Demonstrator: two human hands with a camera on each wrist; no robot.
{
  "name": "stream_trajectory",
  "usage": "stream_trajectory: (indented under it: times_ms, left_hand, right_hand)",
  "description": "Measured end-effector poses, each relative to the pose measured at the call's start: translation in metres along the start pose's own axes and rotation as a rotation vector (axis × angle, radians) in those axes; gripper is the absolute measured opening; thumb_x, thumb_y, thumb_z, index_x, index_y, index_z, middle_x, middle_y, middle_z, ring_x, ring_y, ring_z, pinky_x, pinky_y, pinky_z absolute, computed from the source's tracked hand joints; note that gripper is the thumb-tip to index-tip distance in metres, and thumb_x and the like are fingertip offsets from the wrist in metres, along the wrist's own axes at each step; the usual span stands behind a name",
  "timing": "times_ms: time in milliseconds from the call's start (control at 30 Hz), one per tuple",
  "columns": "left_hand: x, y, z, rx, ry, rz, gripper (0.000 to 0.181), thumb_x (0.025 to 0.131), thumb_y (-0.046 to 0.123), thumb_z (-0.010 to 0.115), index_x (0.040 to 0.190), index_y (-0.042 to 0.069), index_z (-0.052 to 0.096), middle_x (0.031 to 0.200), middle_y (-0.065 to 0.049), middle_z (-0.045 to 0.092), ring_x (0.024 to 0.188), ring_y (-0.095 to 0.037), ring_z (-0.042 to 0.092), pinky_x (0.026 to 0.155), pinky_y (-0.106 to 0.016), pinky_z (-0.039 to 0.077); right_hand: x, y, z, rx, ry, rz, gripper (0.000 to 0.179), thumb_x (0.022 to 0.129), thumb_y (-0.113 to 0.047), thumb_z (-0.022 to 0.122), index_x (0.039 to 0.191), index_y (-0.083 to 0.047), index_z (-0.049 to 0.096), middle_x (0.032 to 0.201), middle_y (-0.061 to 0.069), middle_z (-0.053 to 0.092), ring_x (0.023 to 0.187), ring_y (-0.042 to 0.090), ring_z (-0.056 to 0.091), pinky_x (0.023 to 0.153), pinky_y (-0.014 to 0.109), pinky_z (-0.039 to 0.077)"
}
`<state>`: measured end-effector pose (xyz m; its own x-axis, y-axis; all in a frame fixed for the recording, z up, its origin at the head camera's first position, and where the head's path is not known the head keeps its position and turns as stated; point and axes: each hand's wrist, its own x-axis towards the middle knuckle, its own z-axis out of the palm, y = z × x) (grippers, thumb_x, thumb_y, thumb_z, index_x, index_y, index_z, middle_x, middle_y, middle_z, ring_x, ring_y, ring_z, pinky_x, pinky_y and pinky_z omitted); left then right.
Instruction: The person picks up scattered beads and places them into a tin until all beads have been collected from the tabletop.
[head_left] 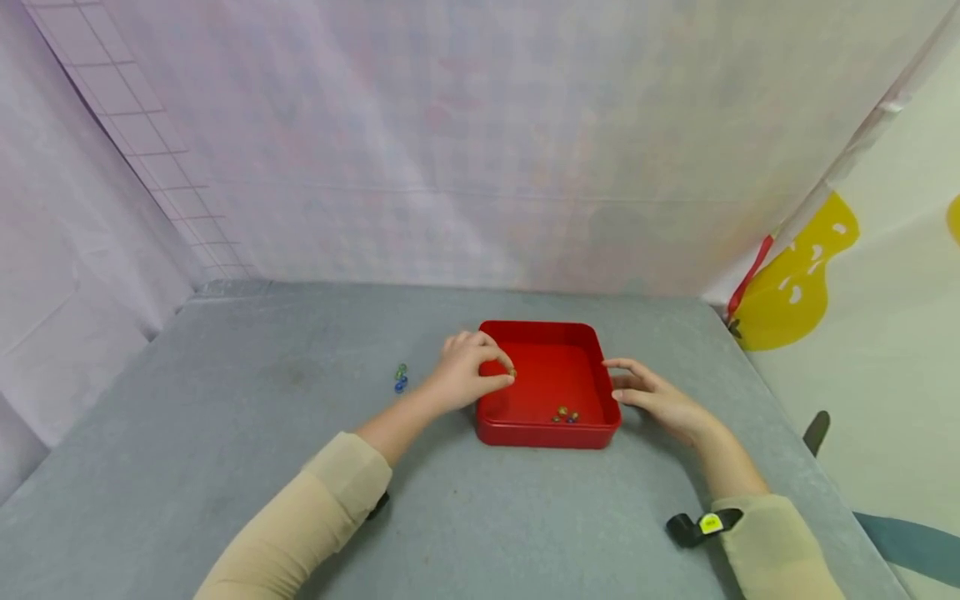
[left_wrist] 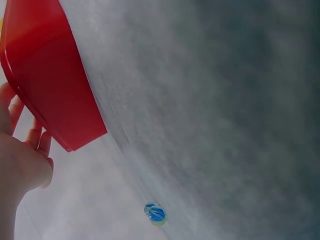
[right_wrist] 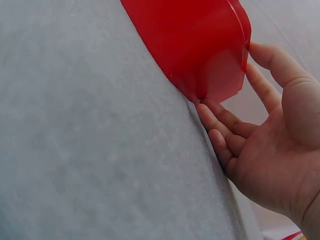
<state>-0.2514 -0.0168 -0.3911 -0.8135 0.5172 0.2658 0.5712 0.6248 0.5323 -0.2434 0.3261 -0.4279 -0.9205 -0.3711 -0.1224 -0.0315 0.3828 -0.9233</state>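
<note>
We're likely mid-transfer: left grip (head_left: 467, 371) pinched on 1 marble (head_left: 513, 374) over the red box (head_left: 543, 435), right grip (head_left: 663, 404) spread against its side, next probably needing a low release.

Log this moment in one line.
left hand: pinching small round marble over red square tray; right hand: touching tray's right side; inside: marbles near front; grey tabletop, tray's left: blue, green glass marbles

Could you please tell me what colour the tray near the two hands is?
The tray is red, shown best in the head view.
</note>
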Motion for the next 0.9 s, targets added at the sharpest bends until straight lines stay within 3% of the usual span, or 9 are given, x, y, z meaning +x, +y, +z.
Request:
stream_trajectory:
  times_ms: [900]
  left_hand:
    - [-0.001,0.0016,0.0106,0.112,-0.045,0.012,0.01,0.087,0.032,0.071,0.094,0.025,0.073,0.104,0.004,0.052,0.103,-0.014,0.042,0.1,-0.043,0.025]
  right_hand:
    - [-0.0012,-0.0025,0.0,-0.008,-0.011,-0.023,0.055,0.097,-0.023,0.057,0.144,-0.007,0.033,0.139,0.027,0.041,0.124,0.038,0.039,0.102,0.059,0.027]
